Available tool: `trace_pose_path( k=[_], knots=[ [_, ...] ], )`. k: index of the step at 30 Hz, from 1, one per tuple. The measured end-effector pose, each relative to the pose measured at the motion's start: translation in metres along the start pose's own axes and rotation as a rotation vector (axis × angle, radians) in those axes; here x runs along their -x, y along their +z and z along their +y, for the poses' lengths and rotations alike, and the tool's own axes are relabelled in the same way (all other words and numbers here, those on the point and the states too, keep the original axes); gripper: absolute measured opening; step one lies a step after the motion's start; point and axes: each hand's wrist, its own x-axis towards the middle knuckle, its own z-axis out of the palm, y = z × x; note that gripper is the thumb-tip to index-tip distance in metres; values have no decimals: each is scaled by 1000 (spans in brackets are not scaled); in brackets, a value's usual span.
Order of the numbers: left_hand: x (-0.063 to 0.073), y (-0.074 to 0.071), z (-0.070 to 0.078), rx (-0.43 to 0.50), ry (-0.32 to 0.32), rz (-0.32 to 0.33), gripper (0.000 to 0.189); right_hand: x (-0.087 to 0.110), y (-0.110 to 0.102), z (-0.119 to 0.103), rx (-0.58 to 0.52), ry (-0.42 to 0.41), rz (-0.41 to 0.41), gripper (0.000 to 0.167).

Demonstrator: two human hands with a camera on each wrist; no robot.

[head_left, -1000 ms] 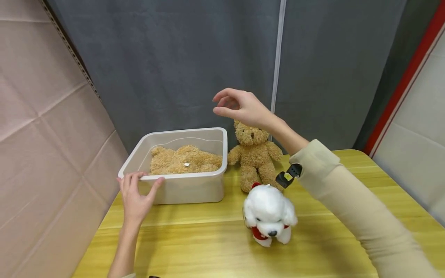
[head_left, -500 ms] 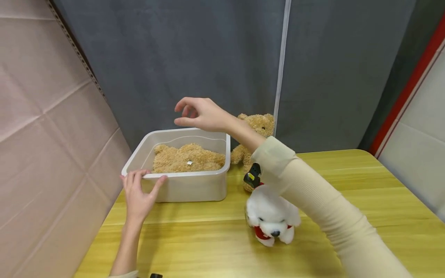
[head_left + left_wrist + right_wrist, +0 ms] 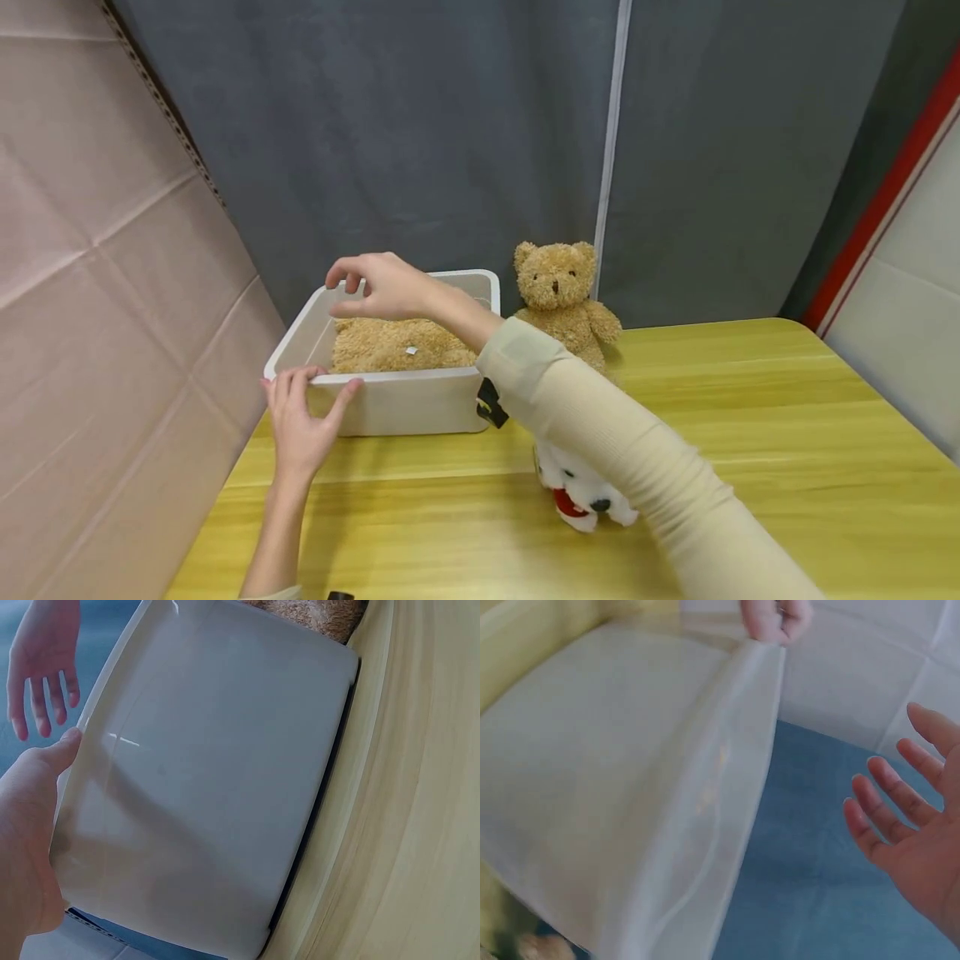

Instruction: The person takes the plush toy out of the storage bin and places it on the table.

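Fingers (image 3: 900, 789) apart, right hand (image 3: 386, 286) hovers over bin (image 3: 412, 407).

Bin (image 3: 416, 408) L of teddy (image 3: 556, 287), dog (image 3: 579, 490) in frt

The bin (image 3: 416, 408) looks like smooth plastic with a bit of gloss — its side catches bright streaks in the left wrist view. Brown plush (image 3: 382, 348) inside it and the teddy bear (image 3: 558, 304) both have rough, curly pile; the toy dog (image 3: 585, 487) looks fluffier. Tabletop (image 3: 750, 492) is wood-grained, slight sheen. Curtain (image 3: 375, 125) is matt cloth, sleeve (image 3: 630, 437) is fine ribbed knit — pretty matt too.
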Motion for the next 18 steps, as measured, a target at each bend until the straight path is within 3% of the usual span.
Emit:
trace_pose_path(
  k=[8, 18],
  knots=[
    [1, 1, 0, -1, -8, -5, 46, 5, 36, 25, -60, 58, -47, 39],
    [0, -1, 0, -1, -15, -8, 47, 7, 64, 46, -34, 154, -147, 46]
  ],
)
